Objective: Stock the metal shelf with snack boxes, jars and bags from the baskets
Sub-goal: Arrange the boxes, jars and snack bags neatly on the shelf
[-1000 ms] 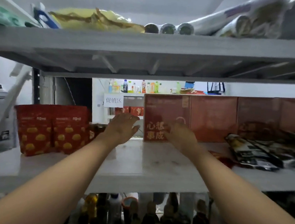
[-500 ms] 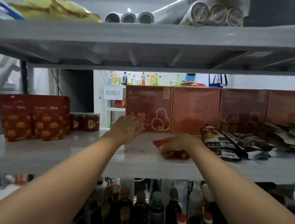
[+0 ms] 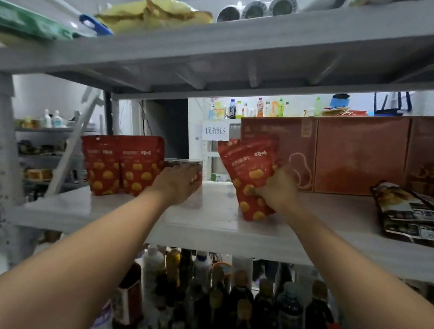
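Red snack bag (image 3: 247, 173) rests on the metal shelf (image 3: 217, 226), gripped in the curled fingers of the right hand (image 3: 279, 191); the left hand (image 3: 178, 185) lies flat and empty, jars (image 3: 181, 161) just beyond its fingers. Best seated upright, base square.

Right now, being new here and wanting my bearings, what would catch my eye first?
The right hand grips red bags upright on the middle shelf, before brown boxes. The left hand is at the jars, beside a standing red pair.
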